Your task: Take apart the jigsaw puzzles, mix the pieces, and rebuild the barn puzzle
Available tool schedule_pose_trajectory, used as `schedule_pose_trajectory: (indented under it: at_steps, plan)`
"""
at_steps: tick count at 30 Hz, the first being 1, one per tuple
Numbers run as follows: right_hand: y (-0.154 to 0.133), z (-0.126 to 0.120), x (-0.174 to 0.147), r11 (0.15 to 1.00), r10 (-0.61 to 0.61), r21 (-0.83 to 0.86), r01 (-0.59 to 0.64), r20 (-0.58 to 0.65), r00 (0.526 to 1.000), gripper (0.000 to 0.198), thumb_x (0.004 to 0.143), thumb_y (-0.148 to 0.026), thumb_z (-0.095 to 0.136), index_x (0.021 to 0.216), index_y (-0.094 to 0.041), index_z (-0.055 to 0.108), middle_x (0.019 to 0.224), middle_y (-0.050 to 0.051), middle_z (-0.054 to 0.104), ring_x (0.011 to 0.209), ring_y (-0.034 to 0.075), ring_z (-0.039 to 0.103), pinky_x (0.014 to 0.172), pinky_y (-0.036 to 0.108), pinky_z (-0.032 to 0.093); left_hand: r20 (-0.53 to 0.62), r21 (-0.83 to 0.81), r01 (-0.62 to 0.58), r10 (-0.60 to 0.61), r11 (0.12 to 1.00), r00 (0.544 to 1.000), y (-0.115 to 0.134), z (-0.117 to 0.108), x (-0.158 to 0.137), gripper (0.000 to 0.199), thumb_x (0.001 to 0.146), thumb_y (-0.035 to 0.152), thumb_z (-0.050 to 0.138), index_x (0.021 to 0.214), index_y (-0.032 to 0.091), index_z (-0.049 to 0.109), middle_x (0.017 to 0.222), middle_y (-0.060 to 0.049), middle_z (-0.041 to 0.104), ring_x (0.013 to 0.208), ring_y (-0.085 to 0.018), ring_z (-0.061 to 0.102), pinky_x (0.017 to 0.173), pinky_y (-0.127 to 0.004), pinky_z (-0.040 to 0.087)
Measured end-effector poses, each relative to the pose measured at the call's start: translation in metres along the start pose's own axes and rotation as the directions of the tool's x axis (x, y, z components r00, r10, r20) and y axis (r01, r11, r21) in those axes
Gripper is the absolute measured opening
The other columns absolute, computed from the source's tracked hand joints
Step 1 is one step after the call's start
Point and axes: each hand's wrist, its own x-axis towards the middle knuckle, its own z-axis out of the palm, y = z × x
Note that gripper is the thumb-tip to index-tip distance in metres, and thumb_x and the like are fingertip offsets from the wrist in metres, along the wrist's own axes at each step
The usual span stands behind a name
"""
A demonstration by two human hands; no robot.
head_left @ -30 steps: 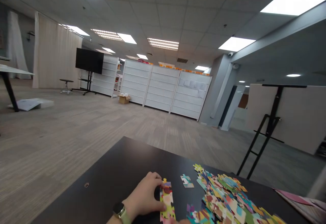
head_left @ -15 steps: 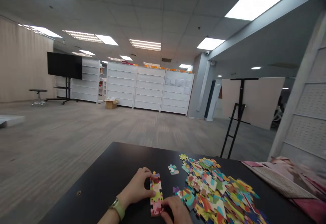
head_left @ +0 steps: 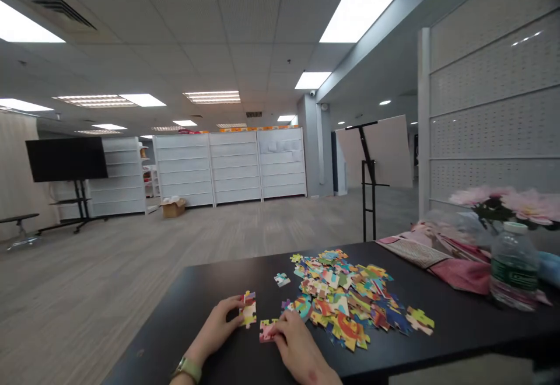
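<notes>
My left hand (head_left: pixel 221 325) grips the left edge of a short strip of puzzle pieces (head_left: pixel 249 310) in red, cream and yellow, lying on the black table. My right hand (head_left: pixel 296 338) pinches a pink puzzle piece (head_left: pixel 266 331) with some yellow at its top; the fingers cover its right side. A small gap parts the pink piece from the strip's lower end. To the right of my right hand lies a heap of loose, many-coloured puzzle pieces (head_left: pixel 336 291). One pale blue and white puzzle piece (head_left: pixel 282 279) lies alone beyond my hands.
The black table (head_left: pixel 196 283) ends at a far edge beyond the pieces. On its right stand a water bottle (head_left: pixel 514 268), a pink cloth bag (head_left: pixel 464 271) and pink flowers (head_left: pixel 531 204). An easel (head_left: pixel 368 192) and white shelves (head_left: pixel 236 169) are farther off.
The pink piece has come apart from the strip, held by my right hand. My left hand keeps the rest. The view has turned right, bringing the bottle and flowers in.
</notes>
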Motion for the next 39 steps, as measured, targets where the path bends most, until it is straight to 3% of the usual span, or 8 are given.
schedule_pose_trajectory:
  at_steps: [3, 14, 22, 26, 29, 33, 36, 39]
  plan:
    - [-0.002, 0.001, 0.000, 0.999, -0.008, -0.050, 0.007, -0.010, 1.000, 0.032, 0.090, -0.007, 0.052, 0.096, -0.026, 0.077, 0.103, 0.004, 0.064, 0.106, 0.019, 0.057, 0.096, 0.028, 0.041, -0.045, 0.054, 0.004, -0.001, 0.999, 0.999, 0.009, 0.006, -0.019, 0.036, 0.095, 0.036, 0.049, 0.124, 0.029, 0.068, 0.147, -0.004, 0.057, 0.135, -0.023, 0.051, 0.115, -0.039, 0.037]
    - [-0.005, -0.001, 0.000, 0.986, -0.061, -0.156, 0.063, 0.017, 0.998, 0.033, 0.088, -0.010, 0.049, 0.104, -0.022, 0.074, 0.107, 0.007, 0.065, 0.110, 0.024, 0.054, 0.101, 0.034, 0.037, -0.040, 0.206, -0.002, 0.011, 0.979, 0.999, 0.051, 0.013, -0.045, 0.034, 0.092, 0.030, 0.057, 0.125, 0.030, 0.067, 0.144, -0.002, 0.060, 0.135, -0.023, 0.050, 0.109, -0.038, 0.038]
    - [0.000, 0.005, 0.004, 0.984, -0.072, -0.167, 0.066, -0.028, 0.997, 0.032, 0.083, -0.010, 0.050, 0.099, -0.024, 0.074, 0.106, 0.006, 0.066, 0.107, 0.024, 0.057, 0.102, 0.036, 0.038, -0.037, 0.227, -0.008, 0.017, 0.974, 0.999, 0.048, 0.016, -0.042, 0.033, 0.091, 0.030, 0.056, 0.121, 0.033, 0.069, 0.141, -0.001, 0.062, 0.133, -0.025, 0.051, 0.107, -0.040, 0.039]
    - [0.003, 0.007, 0.005, 0.985, -0.079, -0.160, 0.072, -0.043, 0.996, 0.034, 0.082, -0.009, 0.049, 0.098, -0.026, 0.073, 0.105, 0.006, 0.067, 0.108, 0.024, 0.057, 0.101, 0.035, 0.039, -0.049, 0.223, -0.003, 0.015, 0.975, 0.999, 0.044, 0.018, -0.041, 0.041, 0.090, 0.031, 0.055, 0.130, 0.033, 0.063, 0.147, -0.002, 0.056, 0.135, -0.025, 0.049, 0.108, -0.038, 0.038]
    - [0.006, 0.007, 0.007, 0.988, -0.067, -0.146, 0.058, -0.061, 0.996, 0.038, 0.080, -0.007, 0.049, 0.107, -0.025, 0.069, 0.107, 0.006, 0.067, 0.109, 0.024, 0.059, 0.103, 0.035, 0.040, -0.076, 0.225, 0.022, -0.005, 0.974, 0.997, 0.043, 0.018, -0.040, 0.054, 0.086, 0.032, 0.057, 0.140, 0.031, 0.055, 0.152, -0.004, 0.049, 0.137, -0.025, 0.046, 0.107, -0.036, 0.039]
    - [0.011, 0.008, 0.009, 0.992, -0.023, -0.126, 0.012, -0.090, 0.996, 0.048, 0.078, -0.004, 0.046, 0.120, -0.020, 0.063, 0.113, 0.009, 0.068, 0.111, 0.023, 0.061, 0.097, 0.033, 0.046, -0.102, 0.238, 0.061, -0.038, 0.969, 0.994, 0.041, 0.018, -0.037, 0.053, 0.086, 0.037, 0.055, 0.139, 0.029, 0.057, 0.146, -0.006, 0.054, 0.133, -0.026, 0.049, 0.105, -0.034, 0.040]
    - [0.012, 0.010, 0.008, 0.991, -0.044, -0.132, 0.034, -0.073, 0.996, 0.050, 0.078, -0.005, 0.049, 0.122, -0.022, 0.066, 0.122, 0.009, 0.067, 0.119, 0.024, 0.058, 0.107, 0.036, 0.040, -0.097, 0.250, 0.079, -0.056, 0.965, 0.994, 0.038, 0.019, -0.033, 0.049, 0.089, 0.039, 0.053, 0.137, 0.029, 0.059, 0.145, -0.006, 0.056, 0.133, -0.027, 0.049, 0.105, -0.038, 0.040]
    - [0.009, 0.010, 0.006, 0.989, -0.068, -0.135, 0.062, -0.041, 0.997, 0.043, 0.081, -0.007, 0.050, 0.109, -0.027, 0.074, 0.127, 0.005, 0.067, 0.123, 0.024, 0.056, 0.113, 0.039, 0.032, -0.056, 0.266, 0.067, -0.054, 0.962, 0.997, 0.035, 0.020, -0.031, 0.044, 0.092, 0.040, 0.050, 0.135, 0.035, 0.062, 0.147, -0.003, 0.055, 0.137, -0.027, 0.046, 0.106, -0.042, 0.039]
